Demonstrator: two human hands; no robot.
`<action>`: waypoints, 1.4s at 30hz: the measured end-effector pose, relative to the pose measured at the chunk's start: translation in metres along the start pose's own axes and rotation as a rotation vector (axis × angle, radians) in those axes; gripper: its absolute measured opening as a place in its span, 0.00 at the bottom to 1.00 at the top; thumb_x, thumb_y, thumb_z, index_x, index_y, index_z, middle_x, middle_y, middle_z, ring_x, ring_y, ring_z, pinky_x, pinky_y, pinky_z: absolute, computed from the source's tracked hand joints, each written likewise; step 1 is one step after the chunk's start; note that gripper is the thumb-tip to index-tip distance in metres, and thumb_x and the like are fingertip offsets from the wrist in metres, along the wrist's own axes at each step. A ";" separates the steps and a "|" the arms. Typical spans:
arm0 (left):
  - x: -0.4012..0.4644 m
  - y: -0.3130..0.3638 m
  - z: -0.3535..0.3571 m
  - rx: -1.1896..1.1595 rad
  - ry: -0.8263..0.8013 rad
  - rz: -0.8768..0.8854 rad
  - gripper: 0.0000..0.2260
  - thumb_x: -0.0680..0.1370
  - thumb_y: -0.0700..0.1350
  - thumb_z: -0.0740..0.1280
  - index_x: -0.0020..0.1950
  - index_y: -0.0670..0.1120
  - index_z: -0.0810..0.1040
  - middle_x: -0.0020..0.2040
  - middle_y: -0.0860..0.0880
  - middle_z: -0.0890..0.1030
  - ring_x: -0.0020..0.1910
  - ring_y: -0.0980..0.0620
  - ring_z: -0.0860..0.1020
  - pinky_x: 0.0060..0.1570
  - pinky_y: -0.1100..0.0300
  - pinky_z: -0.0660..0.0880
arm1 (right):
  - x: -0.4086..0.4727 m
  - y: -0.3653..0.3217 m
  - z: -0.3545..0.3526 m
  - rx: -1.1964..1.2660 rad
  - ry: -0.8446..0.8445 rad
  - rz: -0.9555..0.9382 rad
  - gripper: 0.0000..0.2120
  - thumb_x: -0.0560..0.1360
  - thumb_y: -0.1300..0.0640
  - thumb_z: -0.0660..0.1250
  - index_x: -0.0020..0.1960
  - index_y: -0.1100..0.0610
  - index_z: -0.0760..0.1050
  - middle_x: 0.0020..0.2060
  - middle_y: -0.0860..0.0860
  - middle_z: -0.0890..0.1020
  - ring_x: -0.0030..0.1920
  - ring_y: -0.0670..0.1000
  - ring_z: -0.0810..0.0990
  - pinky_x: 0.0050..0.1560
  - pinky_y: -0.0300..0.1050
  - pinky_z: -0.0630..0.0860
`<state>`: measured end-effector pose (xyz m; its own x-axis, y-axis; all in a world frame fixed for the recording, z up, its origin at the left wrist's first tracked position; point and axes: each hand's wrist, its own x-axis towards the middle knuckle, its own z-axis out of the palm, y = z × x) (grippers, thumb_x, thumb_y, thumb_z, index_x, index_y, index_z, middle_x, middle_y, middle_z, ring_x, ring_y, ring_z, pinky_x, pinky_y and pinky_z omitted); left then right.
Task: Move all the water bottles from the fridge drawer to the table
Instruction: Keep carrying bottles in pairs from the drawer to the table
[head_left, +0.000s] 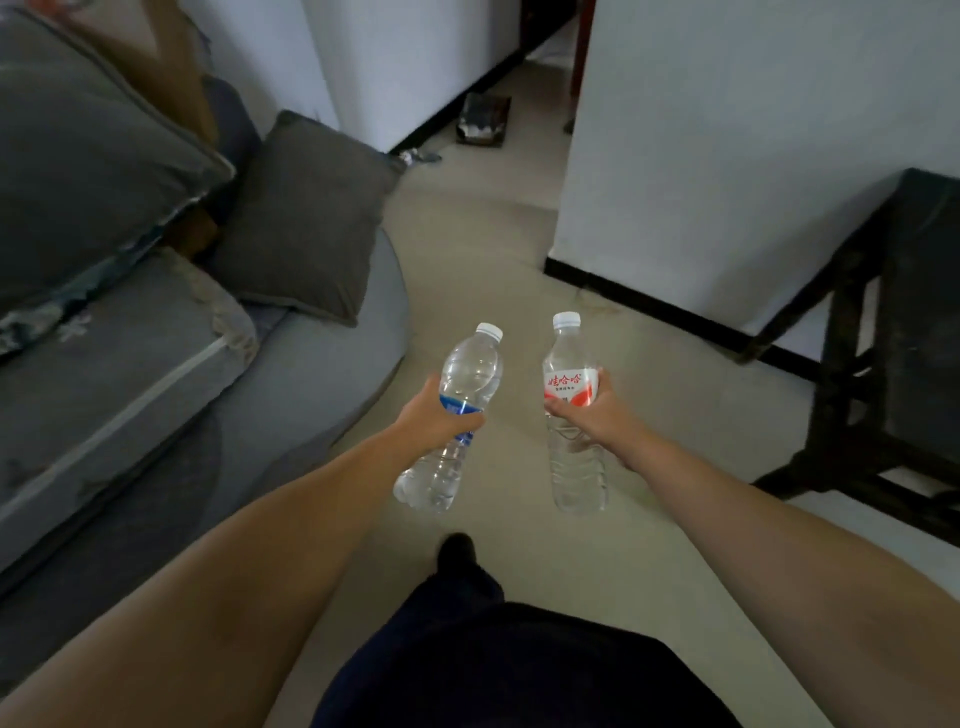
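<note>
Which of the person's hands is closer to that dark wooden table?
Right. The right hand holds a red-labelled bottle nearer the table; the left hand is farther, towards the sofa.

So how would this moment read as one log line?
carrying | left hand: blue-labelled clear plastic bottle | right hand: red-labelled clear plastic bottle

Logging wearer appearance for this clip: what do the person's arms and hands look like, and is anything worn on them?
Both forearms are bare up to the frame edge, with no sleeves in view. The left hand and right hand carry no gloves, and no watch, ring or wristband shows on them. No markings are visible. Below the arms, dark navy clothing covers the body and legs.
</note>
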<state>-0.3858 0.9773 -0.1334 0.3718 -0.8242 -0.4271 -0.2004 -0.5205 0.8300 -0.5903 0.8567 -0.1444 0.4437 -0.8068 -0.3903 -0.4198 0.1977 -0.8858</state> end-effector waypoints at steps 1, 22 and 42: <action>0.025 0.013 -0.009 0.001 -0.024 0.019 0.18 0.68 0.44 0.73 0.53 0.54 0.71 0.41 0.52 0.82 0.34 0.59 0.83 0.36 0.64 0.80 | 0.018 -0.010 -0.001 0.021 0.040 0.013 0.27 0.68 0.51 0.77 0.59 0.51 0.64 0.46 0.48 0.78 0.45 0.46 0.80 0.42 0.45 0.81; 0.357 0.217 0.076 0.159 -0.426 0.161 0.29 0.66 0.47 0.76 0.63 0.50 0.68 0.47 0.52 0.79 0.45 0.54 0.81 0.43 0.56 0.80 | 0.230 -0.068 -0.167 0.317 0.420 0.048 0.18 0.70 0.60 0.74 0.56 0.53 0.71 0.46 0.52 0.79 0.46 0.49 0.81 0.38 0.35 0.78; 0.584 0.444 0.325 0.445 -0.815 0.294 0.29 0.68 0.49 0.75 0.64 0.51 0.65 0.53 0.48 0.77 0.51 0.47 0.79 0.49 0.51 0.78 | 0.364 -0.059 -0.441 0.497 0.872 0.285 0.39 0.70 0.53 0.75 0.73 0.48 0.56 0.50 0.45 0.74 0.48 0.48 0.78 0.39 0.41 0.78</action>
<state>-0.5520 0.1925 -0.1306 -0.4557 -0.7490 -0.4809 -0.5713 -0.1682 0.8033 -0.7534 0.3062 -0.1232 -0.4294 -0.7773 -0.4598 0.0415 0.4916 -0.8699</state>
